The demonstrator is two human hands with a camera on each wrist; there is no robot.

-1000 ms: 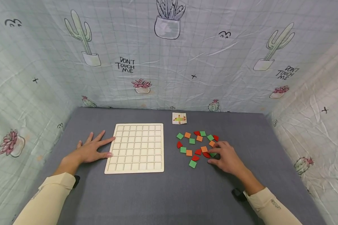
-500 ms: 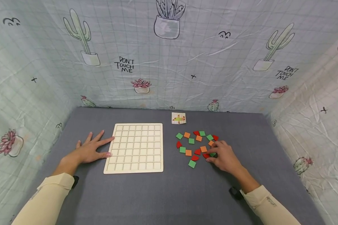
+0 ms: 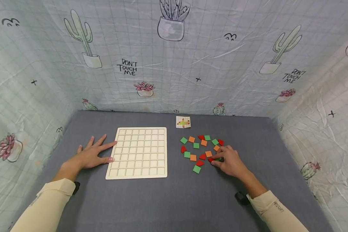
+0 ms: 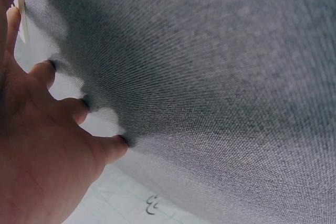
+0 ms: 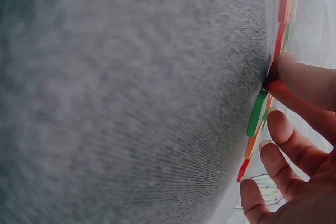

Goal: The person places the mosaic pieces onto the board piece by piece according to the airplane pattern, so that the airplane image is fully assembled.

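- A grey felt table (image 3: 168, 199) is walled by cactus-print cloth (image 3: 191, 71).
- The left hand (image 3: 91, 156) lies flat, fingers spread, touching the left edge of the wooden grid board (image 3: 137, 152).
- The right hand (image 3: 230, 161) pinches a red tile (image 3: 211, 159) among the scattered tiles (image 3: 195, 145), right of the board.
- A pattern card (image 3: 183, 122) lies beyond.

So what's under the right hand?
The right hand covers a red tile and a green tile at its fingertips, on the grey mat. Anything beneath the palm is hidden.
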